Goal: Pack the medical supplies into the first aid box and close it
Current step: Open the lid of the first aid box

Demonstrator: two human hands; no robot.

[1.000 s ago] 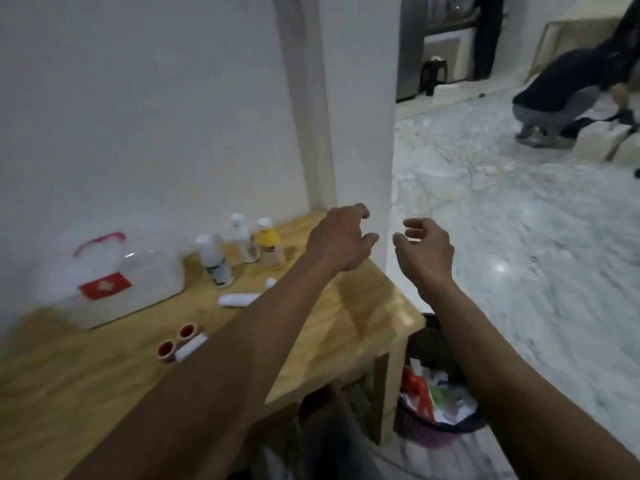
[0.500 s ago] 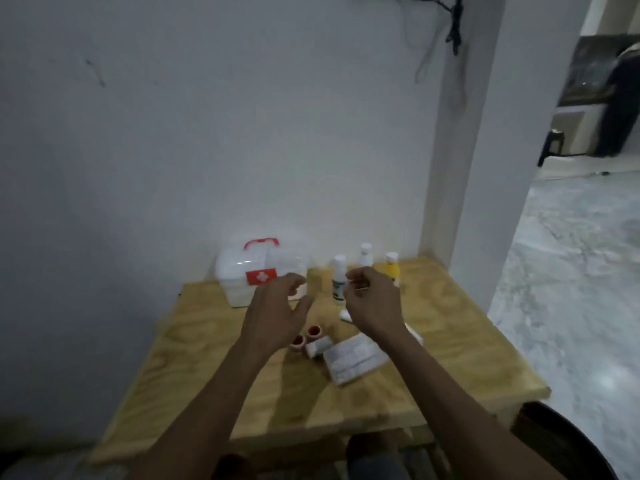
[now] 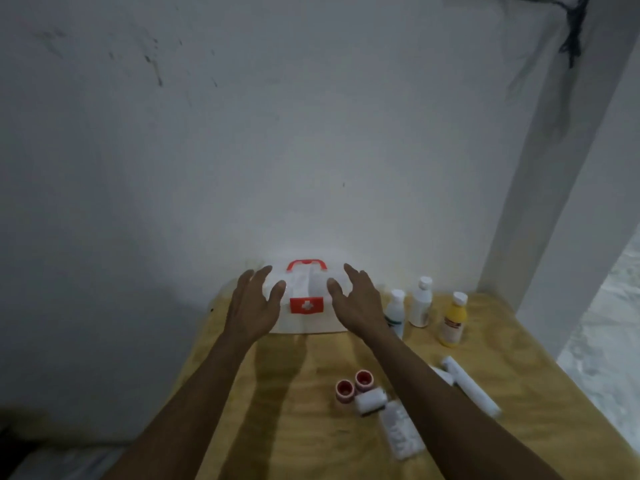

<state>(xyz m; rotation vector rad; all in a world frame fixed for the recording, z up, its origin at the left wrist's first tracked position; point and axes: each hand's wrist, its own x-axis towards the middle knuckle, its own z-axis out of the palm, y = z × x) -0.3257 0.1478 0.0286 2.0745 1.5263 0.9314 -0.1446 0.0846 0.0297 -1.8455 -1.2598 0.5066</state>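
Note:
A white first aid box (image 3: 306,320) with a red handle and a red cross label stands closed at the back of the wooden table (image 3: 291,427), against the wall. My left hand (image 3: 254,304) hovers open at its left side and my right hand (image 3: 356,303) open at its right side; neither grips it. Right of the box stand two white bottles (image 3: 420,306) and a yellow bottle (image 3: 453,322). Nearer me lie two red-cored tape rolls (image 3: 353,386), a white bandage roll (image 3: 370,403), a clear packet of white pieces (image 3: 401,434) and a white tube (image 3: 471,386).
A white wall runs behind the table and a white pillar (image 3: 568,188) rises at the right corner. Beyond the table's right edge is marble floor (image 3: 613,341). Black cables (image 3: 573,26) hang high on the pillar.
The view swung from the floor on the right toward the wall and table. Both hands moved forward and spread apart to either side of the first aid box.

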